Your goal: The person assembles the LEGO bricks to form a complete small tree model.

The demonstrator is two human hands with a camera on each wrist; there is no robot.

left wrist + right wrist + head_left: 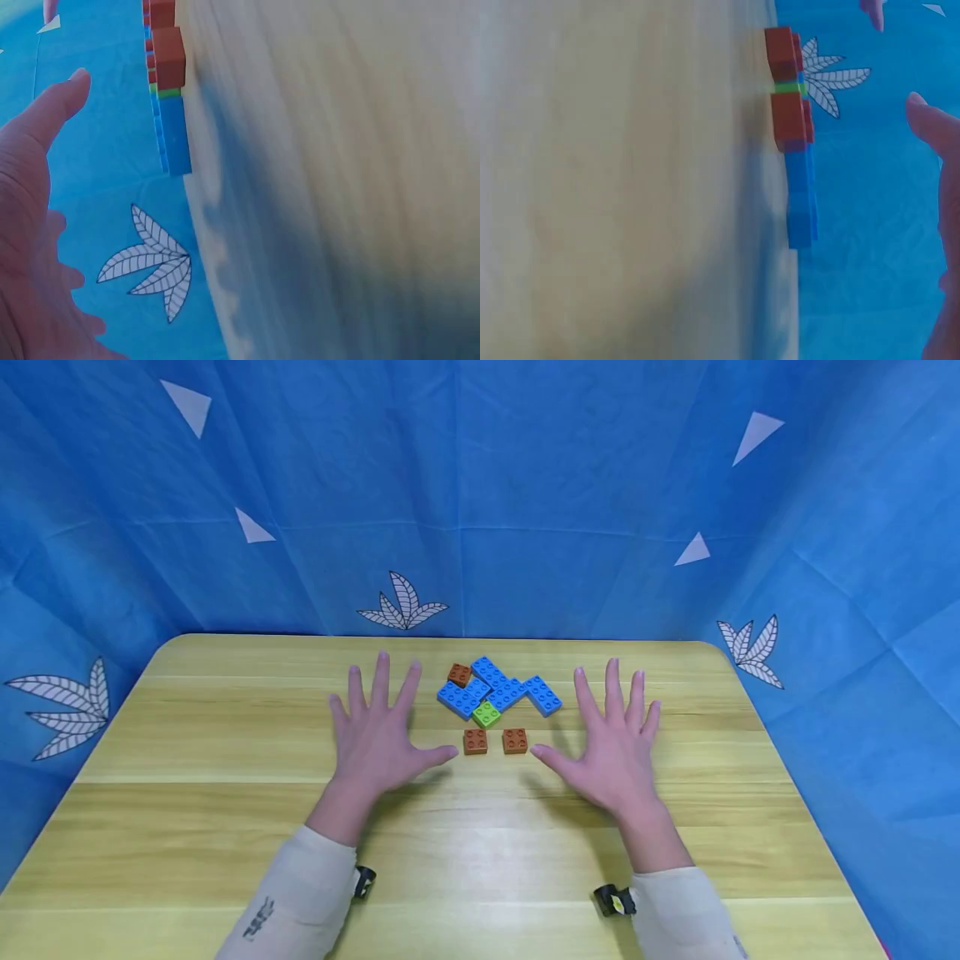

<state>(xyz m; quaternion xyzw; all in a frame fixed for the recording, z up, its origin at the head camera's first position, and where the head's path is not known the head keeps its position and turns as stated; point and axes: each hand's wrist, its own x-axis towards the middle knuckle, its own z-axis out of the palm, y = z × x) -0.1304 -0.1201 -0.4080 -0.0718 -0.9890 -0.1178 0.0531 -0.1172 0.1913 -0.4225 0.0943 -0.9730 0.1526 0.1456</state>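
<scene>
My left hand [375, 739] is spread above the table, fingers straight, left of a small group of toy building bricks. On the other side my right hand [618, 752] is held the same way. Both hold nothing. Nearest the thumbs lie two brown bricks, one on the left [476, 742] and one on the right [515, 741]. Behind them sits a lime green brick [487, 714]. Several blue bricks, among them a long one [543, 695] at the right, lie around a third brown brick [459, 674]. In the left wrist view a brown brick [169, 58] shows side-on.
The bricks lie on a wooden table [420, 877] with rounded far corners. A blue cloth [525, 468] with white triangles and leaf prints hangs behind it and along both sides. Small black devices are strapped at the left wrist [364, 882] and the right wrist [615, 901].
</scene>
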